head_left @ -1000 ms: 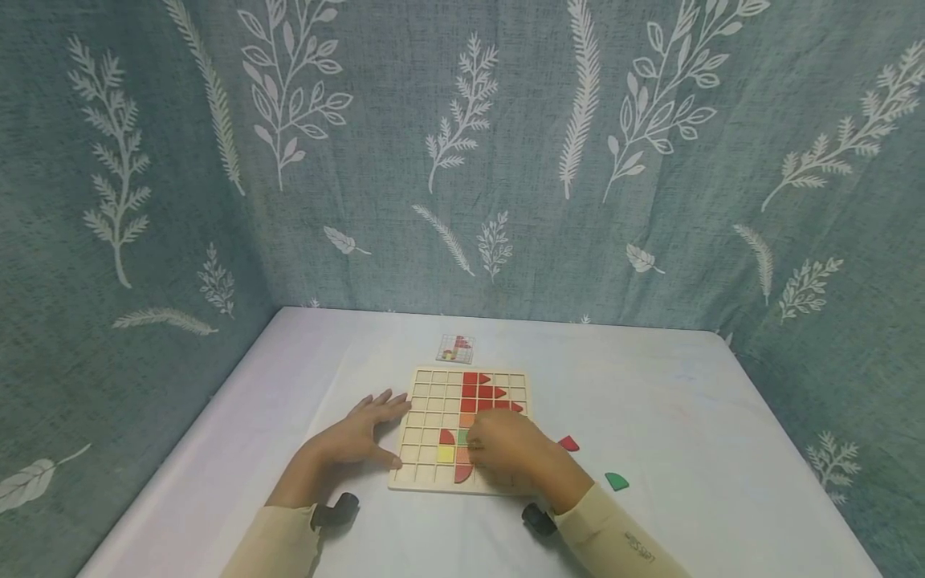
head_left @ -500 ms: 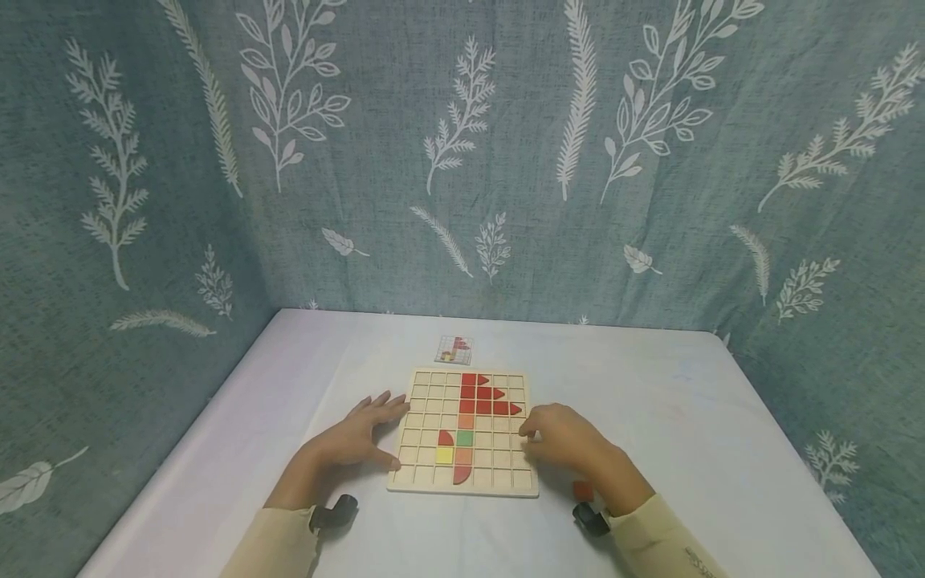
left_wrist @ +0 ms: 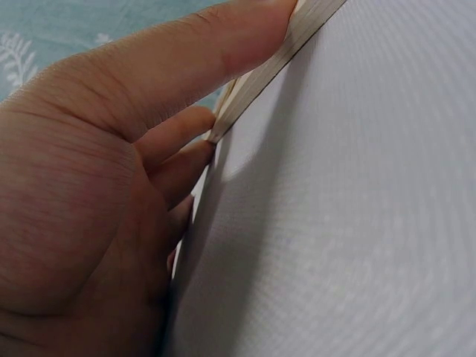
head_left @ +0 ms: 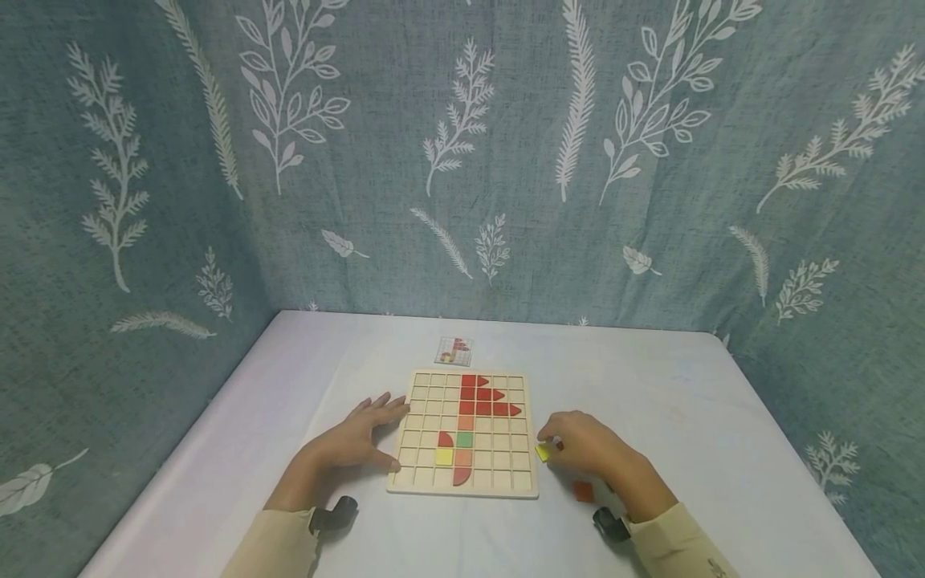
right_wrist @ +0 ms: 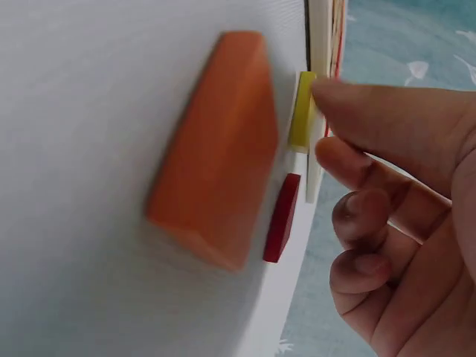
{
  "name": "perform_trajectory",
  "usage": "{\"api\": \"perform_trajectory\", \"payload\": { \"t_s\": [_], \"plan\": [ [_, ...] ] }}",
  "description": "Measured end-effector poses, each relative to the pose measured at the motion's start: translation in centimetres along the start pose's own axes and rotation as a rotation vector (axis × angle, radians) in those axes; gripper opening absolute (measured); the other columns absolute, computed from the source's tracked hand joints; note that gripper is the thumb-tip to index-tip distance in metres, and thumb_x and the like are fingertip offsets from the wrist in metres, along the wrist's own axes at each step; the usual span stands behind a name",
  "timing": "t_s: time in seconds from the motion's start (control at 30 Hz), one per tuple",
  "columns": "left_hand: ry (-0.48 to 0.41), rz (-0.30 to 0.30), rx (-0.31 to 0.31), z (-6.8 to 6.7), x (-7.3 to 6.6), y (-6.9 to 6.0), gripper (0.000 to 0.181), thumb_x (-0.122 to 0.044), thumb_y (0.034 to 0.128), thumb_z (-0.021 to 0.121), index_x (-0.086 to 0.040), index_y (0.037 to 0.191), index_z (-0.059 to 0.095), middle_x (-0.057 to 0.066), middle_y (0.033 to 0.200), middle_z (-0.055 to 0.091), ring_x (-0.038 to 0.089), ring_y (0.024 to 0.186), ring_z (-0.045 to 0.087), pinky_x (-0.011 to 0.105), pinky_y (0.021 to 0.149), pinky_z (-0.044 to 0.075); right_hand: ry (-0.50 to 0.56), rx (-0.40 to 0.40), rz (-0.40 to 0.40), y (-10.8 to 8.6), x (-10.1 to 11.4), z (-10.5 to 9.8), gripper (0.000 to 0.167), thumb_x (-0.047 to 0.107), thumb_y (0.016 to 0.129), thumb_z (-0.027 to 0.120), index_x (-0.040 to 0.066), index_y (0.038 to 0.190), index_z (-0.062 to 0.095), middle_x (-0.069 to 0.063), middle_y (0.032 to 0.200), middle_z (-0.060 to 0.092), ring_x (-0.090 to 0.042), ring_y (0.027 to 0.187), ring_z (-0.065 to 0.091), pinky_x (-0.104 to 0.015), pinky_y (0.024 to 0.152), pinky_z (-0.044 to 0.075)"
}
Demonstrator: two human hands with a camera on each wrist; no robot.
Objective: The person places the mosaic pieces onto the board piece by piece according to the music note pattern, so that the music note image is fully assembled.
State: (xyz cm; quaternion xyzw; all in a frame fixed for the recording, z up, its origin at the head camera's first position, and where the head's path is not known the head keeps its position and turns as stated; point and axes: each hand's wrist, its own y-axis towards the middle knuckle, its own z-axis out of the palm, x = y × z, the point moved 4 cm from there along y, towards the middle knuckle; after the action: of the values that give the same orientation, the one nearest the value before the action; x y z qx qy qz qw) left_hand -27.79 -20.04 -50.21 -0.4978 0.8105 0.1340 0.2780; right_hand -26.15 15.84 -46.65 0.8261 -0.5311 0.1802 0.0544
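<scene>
In the head view, my left hand (head_left: 361, 437) lies spread with straight fingers against the left edge of a wooden grid board (head_left: 426, 417); its thumb and fingertips touch the rim, as the left wrist view also shows. Right of the board, my right hand (head_left: 585, 445) has thumb and index finger at a flat yellow tile (head_left: 543, 452), seemingly pinching it by its edges; the other fingers are curled. In the right wrist view the yellow tile (right_wrist: 301, 111) is close to the white surface. Beside it are a dark red tile (right_wrist: 282, 218) and an orange tile (right_wrist: 219, 149).
Red tiles (head_left: 477, 393) form stepped rows on the board. Below them sit orange, green (head_left: 465, 439), yellow (head_left: 444, 457) and rounded red tiles (head_left: 462, 476). A small pattern card (head_left: 454, 351) lies behind the board. Leaf-patterned cloth (head_left: 462, 177) surrounds the white table (head_left: 650, 385).
My right hand has moved from over the board to its right side, where it now touches the yellow tile. The board's tiles came into full view. My left hand has stayed in place.
</scene>
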Motion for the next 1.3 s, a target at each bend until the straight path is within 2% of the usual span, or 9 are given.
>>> {"api": "perform_trajectory", "payload": {
  "t_s": [0.23,0.4,0.53,0.8,0.93,1.07,1.17,1.3],
  "plan": [
    [0.012,0.012,-0.003,-0.1,0.0,0.0,0.105,-0.052,0.0609,0.086,-0.016,0.149,0.042,0.003,0.158,0.027,0.029,0.148,0.007,0.050,0.118,-0.001,-0.011,0.010,-0.029,-0.1,-0.1,0.2,0.024,0.009,0.077,0.078,0.016,0.100,0.076,0.010,0.095,0.064,-0.010,0.079,0.054,-0.033,0.073,0.051],
    [0.010,-0.001,-0.011,-0.1,0.1,0.1,0.106,-0.053,0.0597,0.086,-0.017,0.149,0.042,0.001,0.158,0.027,0.028,0.148,0.007,0.050,0.118,-0.001,-0.051,0.011,-0.054,-0.1,-0.1,0.1,0.012,0.007,0.078,0.075,0.018,0.084,0.073,0.011,0.080,0.055,-0.012,0.073,0.048,-0.031,0.065,0.044],
    [0.013,-0.006,-0.008,0.0,0.3,0.1,0.107,-0.054,0.0598,0.085,-0.017,0.150,0.041,0.001,0.158,0.027,0.028,0.148,0.006,0.049,0.118,-0.001,-0.056,0.018,-0.039,-0.1,-0.1,0.1,0.012,0.010,0.080,0.074,0.020,0.077,0.068,0.009,0.075,0.051,-0.013,0.071,0.047,-0.030,0.063,0.042],
    [0.009,-0.034,-0.004,0.0,0.5,0.1,0.107,-0.054,0.0595,0.085,-0.018,0.150,0.041,0.000,0.158,0.026,0.027,0.148,0.006,0.048,0.118,-0.002,-0.003,-0.020,-0.033,0.1,0.0,0.0,0.013,0.013,0.079,0.075,0.020,0.090,0.074,0.011,0.081,0.055,-0.012,0.073,0.049,-0.031,0.066,0.046],
    [0.008,-0.035,-0.002,0.1,0.4,0.2,0.107,-0.054,0.0595,0.085,-0.018,0.150,0.041,-0.001,0.158,0.026,0.026,0.148,0.006,0.047,0.118,-0.002,0.010,-0.019,-0.042,0.2,0.4,0.0,0.017,0.017,0.079,0.077,0.017,0.096,0.075,0.011,0.089,0.060,-0.012,0.082,0.054,-0.035,0.076,0.051],
    [0.014,-0.022,-0.004,0.2,0.3,0.3,0.106,-0.052,0.0602,0.086,-0.016,0.149,0.042,0.000,0.158,0.028,0.026,0.148,0.006,0.048,0.118,-0.002,0.020,-0.036,-0.090,0.6,1.3,-0.1,0.021,0.020,0.079,0.079,0.013,0.098,0.075,0.008,0.094,0.064,-0.014,0.090,0.058,-0.039,0.086,0.052],
    [0.018,-0.014,-0.004,0.1,0.2,0.3,0.106,-0.051,0.0602,0.086,-0.015,0.149,0.042,0.001,0.158,0.028,0.027,0.148,0.007,0.049,0.118,-0.001,0.031,-0.043,-0.132,1.0,2.1,-0.1,0.020,0.018,0.078,0.078,0.012,0.097,0.075,0.008,0.093,0.063,-0.014,0.088,0.058,-0.038,0.084,0.052],
    [0.019,-0.016,-0.002,0.1,0.2,0.2,0.107,-0.053,0.0585,0.086,-0.016,0.149,0.042,0.003,0.158,0.028,0.027,0.148,0.007,0.049,0.118,-0.001,0.026,-0.041,-0.192,1.6,3.4,0.4,0.015,0.014,0.075,0.076,0.015,0.090,0.074,0.010,0.084,0.059,-0.011,0.077,0.052,-0.032,0.072,0.048]
  ]
}}
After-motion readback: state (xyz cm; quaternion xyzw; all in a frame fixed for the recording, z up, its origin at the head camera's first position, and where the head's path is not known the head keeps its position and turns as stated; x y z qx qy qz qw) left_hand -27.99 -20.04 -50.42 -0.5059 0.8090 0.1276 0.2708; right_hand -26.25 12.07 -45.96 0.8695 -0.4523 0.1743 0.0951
